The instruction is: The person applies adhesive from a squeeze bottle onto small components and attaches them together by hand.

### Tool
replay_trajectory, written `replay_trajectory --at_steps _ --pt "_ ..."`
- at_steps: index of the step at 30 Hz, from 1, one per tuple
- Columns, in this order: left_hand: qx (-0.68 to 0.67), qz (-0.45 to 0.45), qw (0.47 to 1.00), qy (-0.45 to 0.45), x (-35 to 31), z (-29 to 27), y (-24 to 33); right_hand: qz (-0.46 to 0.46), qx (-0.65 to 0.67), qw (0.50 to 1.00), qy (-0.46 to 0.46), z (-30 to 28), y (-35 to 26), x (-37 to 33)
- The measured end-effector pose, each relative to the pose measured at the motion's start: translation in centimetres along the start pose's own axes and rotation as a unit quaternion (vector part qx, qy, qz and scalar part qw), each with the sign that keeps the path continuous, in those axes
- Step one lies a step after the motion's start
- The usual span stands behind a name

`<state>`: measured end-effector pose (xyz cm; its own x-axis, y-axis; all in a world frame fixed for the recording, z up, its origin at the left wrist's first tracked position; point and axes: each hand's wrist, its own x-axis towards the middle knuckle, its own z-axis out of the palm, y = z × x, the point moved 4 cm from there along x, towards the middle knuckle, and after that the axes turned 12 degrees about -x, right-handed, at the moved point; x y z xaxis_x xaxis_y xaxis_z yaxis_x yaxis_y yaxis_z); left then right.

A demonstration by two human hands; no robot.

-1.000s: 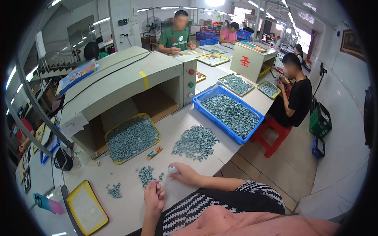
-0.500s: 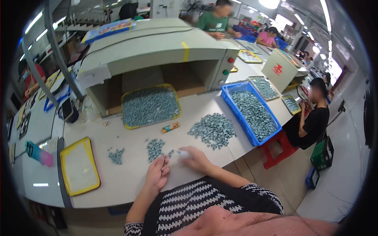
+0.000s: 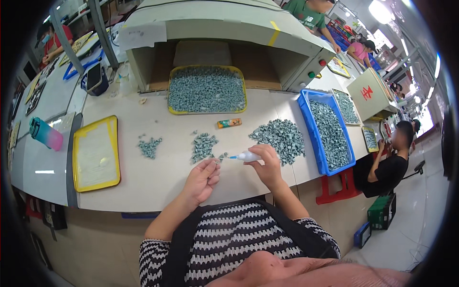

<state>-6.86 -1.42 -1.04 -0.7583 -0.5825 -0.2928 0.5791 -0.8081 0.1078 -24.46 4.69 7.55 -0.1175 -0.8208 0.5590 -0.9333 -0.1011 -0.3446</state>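
Observation:
My left hand (image 3: 202, 181) is closed in a pinch above the table, with something tiny at its fingertips that is too small to name. Held nearly level in my right hand (image 3: 269, 168) is a white squeeze bottle (image 3: 248, 156), its thin blue nozzle pointing left at those fingertips. A few grey-green chips lie just beyond the nozzle. Past my left hand is a small heap of grey-green stone chips (image 3: 204, 146), and a smaller heap (image 3: 150, 148) lies farther left. The large chip heap (image 3: 279, 139) spreads beyond my right hand. An orange-and-green cylinder (image 3: 229, 123) lies between the heaps.
A yellow-rimmed tray (image 3: 119, 162) lies at left, near a teal-pink bottle (image 3: 46, 135). Another chip-filled tray (image 3: 170, 106) sits at the mouth of the box-like booth (image 3: 201, 26). A blue bin (image 3: 341, 169) of chips stands at right. Co-workers sit and stand beyond.
The view has shifted, so the table sits differently in the picture. My right hand has brought the bottle level, with its nozzle now at my left fingertips. My left hand keeps its pinch.

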Motion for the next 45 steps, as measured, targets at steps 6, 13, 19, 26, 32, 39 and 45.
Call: replay_trajectory --at_steps 6,13,19,26,32,39,45 --pt "-0.033 -0.024 0.999 -0.025 0.2 0.0 -0.2 -0.080 -0.086 0.993 0.006 -1.0 -1.2 0.4" --pt "-0.016 -0.007 1.000 0.004 0.3 -0.9 -0.1 -0.138 -0.147 0.979 0.040 -1.4 -2.7 0.6" --pt "0.005 -0.012 1.000 0.013 0.1 -0.9 0.0 -0.155 -0.178 0.971 0.036 -1.4 -3.5 0.8" --pt "0.037 0.000 0.999 0.016 0.1 -1.1 0.2 -0.169 -0.200 0.964 0.032 -1.8 -4.4 1.0" --pt "0.046 -0.002 0.999 0.029 0.0 -1.2 0.1 -0.171 -0.206 0.963 0.026 -1.8 -4.4 0.9" --pt "-0.017 -0.045 0.999 -0.016 -0.2 -1.1 -1.4 0.022 -0.050 0.998 0.024 -0.9 -0.3 -0.3" --pt "-0.056 -0.052 0.997 0.022 0.0 -0.6 -1.8 0.241 0.200 0.943 -0.108 4.6 3.9 -3.5"
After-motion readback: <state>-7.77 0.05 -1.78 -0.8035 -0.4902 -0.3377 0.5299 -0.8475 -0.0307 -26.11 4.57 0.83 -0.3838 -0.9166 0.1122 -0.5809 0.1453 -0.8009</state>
